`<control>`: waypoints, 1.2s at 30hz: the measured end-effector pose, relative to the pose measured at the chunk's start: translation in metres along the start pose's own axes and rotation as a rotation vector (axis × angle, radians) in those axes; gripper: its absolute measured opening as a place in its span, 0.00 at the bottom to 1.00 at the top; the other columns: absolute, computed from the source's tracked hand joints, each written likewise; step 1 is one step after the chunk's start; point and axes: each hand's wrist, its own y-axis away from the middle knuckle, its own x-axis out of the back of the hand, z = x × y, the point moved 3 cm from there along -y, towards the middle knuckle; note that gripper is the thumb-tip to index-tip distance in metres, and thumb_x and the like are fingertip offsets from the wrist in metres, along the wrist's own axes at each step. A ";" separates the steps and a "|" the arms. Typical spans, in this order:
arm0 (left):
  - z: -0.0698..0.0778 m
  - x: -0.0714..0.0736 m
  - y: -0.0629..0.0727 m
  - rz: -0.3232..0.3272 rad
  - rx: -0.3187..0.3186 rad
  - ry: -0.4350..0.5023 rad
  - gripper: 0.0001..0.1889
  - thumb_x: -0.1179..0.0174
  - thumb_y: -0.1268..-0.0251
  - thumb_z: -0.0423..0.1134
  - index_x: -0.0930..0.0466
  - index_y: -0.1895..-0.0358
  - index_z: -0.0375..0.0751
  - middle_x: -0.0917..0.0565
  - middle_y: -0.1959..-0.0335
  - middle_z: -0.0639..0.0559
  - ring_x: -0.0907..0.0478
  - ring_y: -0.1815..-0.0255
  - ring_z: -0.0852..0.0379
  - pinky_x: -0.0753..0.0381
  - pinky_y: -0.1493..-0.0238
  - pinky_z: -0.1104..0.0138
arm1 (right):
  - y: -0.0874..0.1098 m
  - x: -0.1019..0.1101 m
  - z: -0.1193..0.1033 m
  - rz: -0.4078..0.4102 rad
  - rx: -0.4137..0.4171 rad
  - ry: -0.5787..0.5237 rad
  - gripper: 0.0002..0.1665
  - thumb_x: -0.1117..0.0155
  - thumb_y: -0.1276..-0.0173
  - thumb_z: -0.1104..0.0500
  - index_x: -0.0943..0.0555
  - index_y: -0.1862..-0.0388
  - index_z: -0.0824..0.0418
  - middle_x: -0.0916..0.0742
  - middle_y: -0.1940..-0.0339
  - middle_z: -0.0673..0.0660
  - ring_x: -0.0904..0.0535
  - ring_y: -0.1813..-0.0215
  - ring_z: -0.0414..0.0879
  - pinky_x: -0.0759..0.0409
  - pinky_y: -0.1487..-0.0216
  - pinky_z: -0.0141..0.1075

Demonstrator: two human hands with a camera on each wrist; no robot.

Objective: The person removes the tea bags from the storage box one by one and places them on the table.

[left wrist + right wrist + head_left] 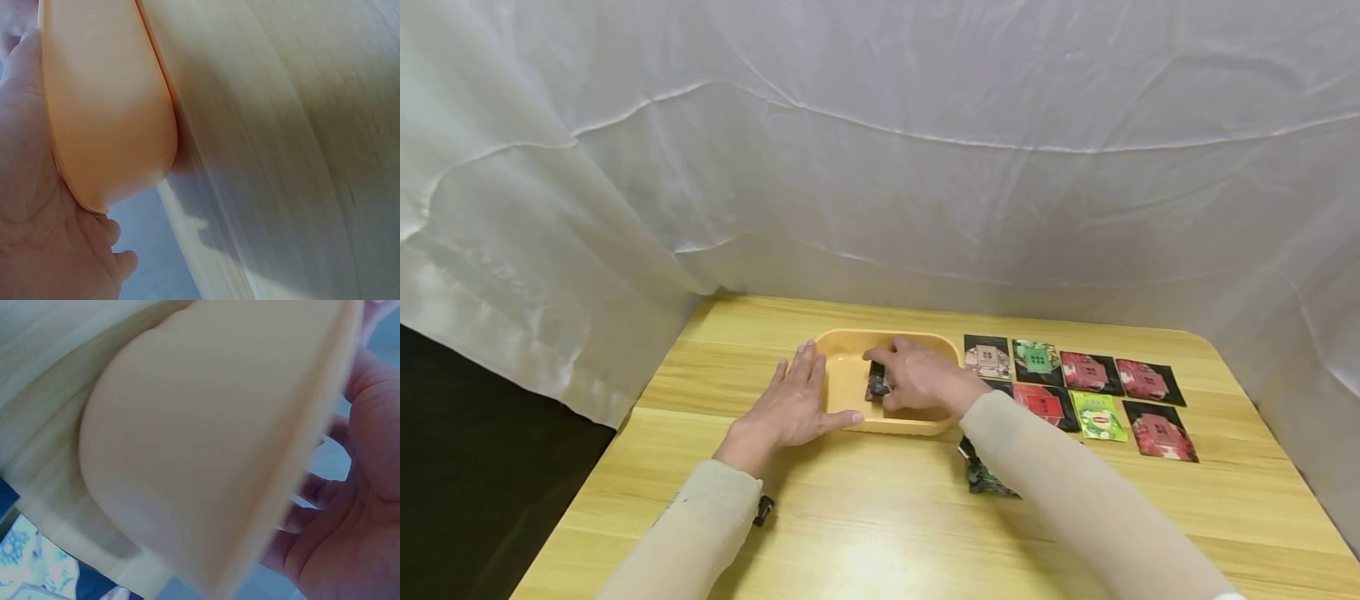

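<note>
A shallow yellow-orange plastic tray sits on the wooden table, its wall close up in the left wrist view. My left hand lies with fingers extended along the tray's left end, thumb over the near rim. Inside the tray is my right hand, its bent fingers gripping a dark tea sachet, index finger at the far edge and thumb at the near one. In the right wrist view the tray wall hides the sachet and part of the right hand.
Right of the tray, flat sachets lie in rows: a beige one, a green one, several red-and-black ones and a lime-green one. Dark sachets lie partly under the right forearm. White curtain surrounds the table's back and sides.
</note>
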 end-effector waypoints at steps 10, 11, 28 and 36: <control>-0.001 -0.001 -0.001 -0.015 0.016 0.027 0.67 0.52 0.36 0.83 0.60 0.15 0.29 0.70 0.13 0.34 0.69 0.11 0.41 0.64 0.13 0.44 | 0.021 0.022 -0.009 0.032 0.054 0.035 0.49 0.22 0.37 0.49 0.32 0.18 0.43 0.24 0.27 0.62 0.20 0.39 0.52 0.14 0.46 0.45; -0.001 -0.001 -0.001 -0.018 0.018 0.033 0.67 0.52 0.36 0.83 0.61 0.15 0.29 0.71 0.13 0.34 0.70 0.11 0.42 0.64 0.13 0.44 | 0.024 0.024 -0.010 0.037 0.060 0.045 0.49 0.22 0.37 0.49 0.32 0.19 0.43 0.24 0.27 0.62 0.20 0.38 0.53 0.14 0.44 0.47; -0.001 -0.002 -0.002 -0.029 0.022 0.046 0.67 0.53 0.36 0.84 0.62 0.15 0.30 0.74 0.13 0.36 0.71 0.11 0.41 0.65 0.13 0.44 | 0.076 0.043 0.002 0.034 0.113 0.028 0.44 0.24 0.33 0.48 0.30 0.20 0.41 0.24 0.30 0.58 0.23 0.45 0.49 0.17 0.56 0.42; -0.001 -0.002 -0.001 -0.031 0.020 0.059 0.69 0.57 0.40 0.88 0.62 0.14 0.31 0.74 0.13 0.37 0.71 0.11 0.42 0.65 0.13 0.44 | 0.110 0.050 0.032 0.000 0.067 0.052 0.46 0.22 0.33 0.49 0.32 0.19 0.44 0.26 0.25 0.61 0.22 0.33 0.58 0.16 0.40 0.56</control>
